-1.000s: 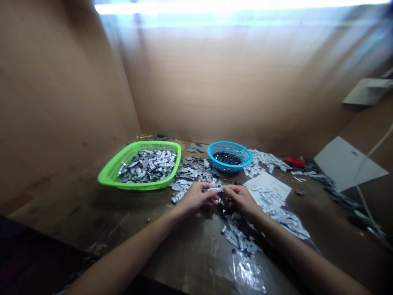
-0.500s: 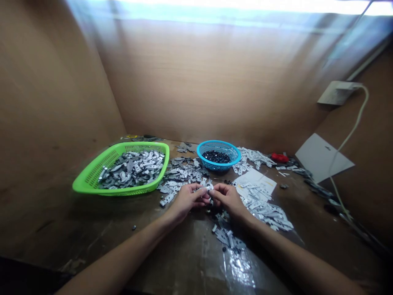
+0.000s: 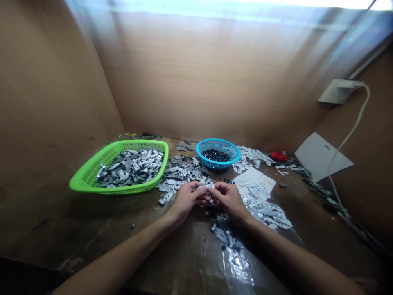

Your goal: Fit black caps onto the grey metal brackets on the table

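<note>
My left hand (image 3: 189,199) and my right hand (image 3: 229,200) meet over the middle of the table. Between their fingertips is a small silver-grey metal piece (image 3: 210,185); both hands pinch it, and the fingers cover most of it. Just beyond my left hand lies a spread of flat grey metal pieces (image 3: 181,170). Pale metal pieces (image 3: 265,209) are heaped to the right of my right hand. Below the hands lie a few more grey pieces (image 3: 221,233) with small black parts among them.
A green basket (image 3: 73,184) full of metal pieces stands on the left. Behind the hands, a blue basket (image 3: 218,142) holds small black parts. A paper sheet (image 3: 266,180), a red object (image 3: 278,156) and a white card (image 3: 322,157) with a cable (image 3: 353,127) are at right.
The hands stay almost in place, with the fingertips shifting slightly on the metal piece. The whole view has moved a little.
</note>
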